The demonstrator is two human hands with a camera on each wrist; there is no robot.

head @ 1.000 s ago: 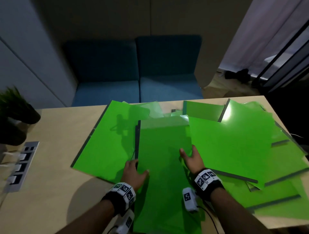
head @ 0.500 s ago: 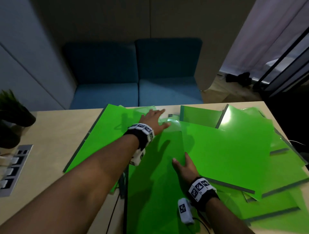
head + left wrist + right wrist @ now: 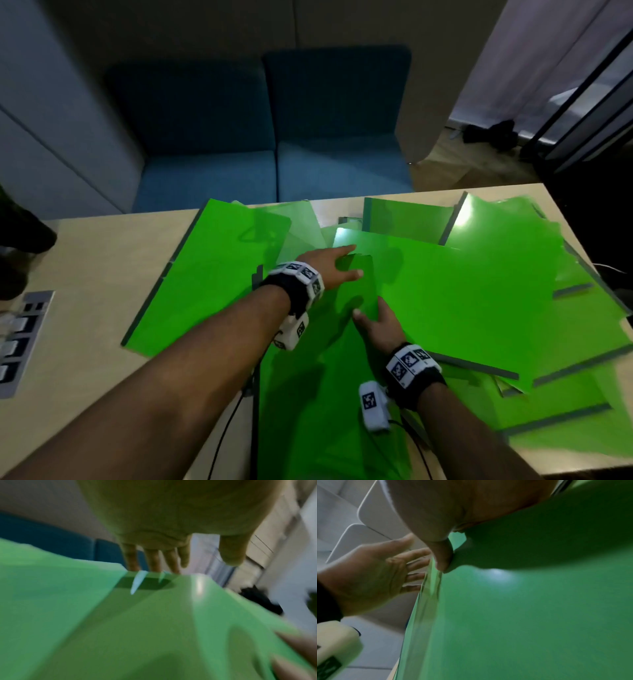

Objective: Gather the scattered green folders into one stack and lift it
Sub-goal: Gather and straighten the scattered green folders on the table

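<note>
Blue upholstery of a two-seat sofa point(image 3: 267, 137) fills the space beyond the far edge of the pale wood worktop point(image 3: 96, 274), the landmark for all else. Across that worktop's middle and right side the green folders point(image 3: 479, 301) lie fanned and overlapping, several with dark spine strips, some reaching past its right edge; how many there are cannot be counted, since upper sheets cover the lower ones. One long folder point(image 3: 308, 394) runs toward the worktop's near edge, its lower end cut off by the frame. At the worktop's left edge sits a grey socket panel point(image 3: 20, 342), only partly in view, and beyond that edge a dark plant point(image 3: 20, 246) is cropped. Past the worktop's far right corner a dark bundle on the floor point(image 3: 489, 133) is too dim to name. The left hand point(image 3: 334, 267) reaches over the centre of the worktop, its grip wide, fingers straight and flat, tips at a folder's far edge point(image 3: 154, 573). The right hand point(image 3: 376, 325) lies nearer the front edge, flat on the long folder, grip wide, thumb point(image 3: 443, 555) pressing a sheet's edge; its other fingers are hidden under the overlapping folder. Both wrist views are blurred
</note>
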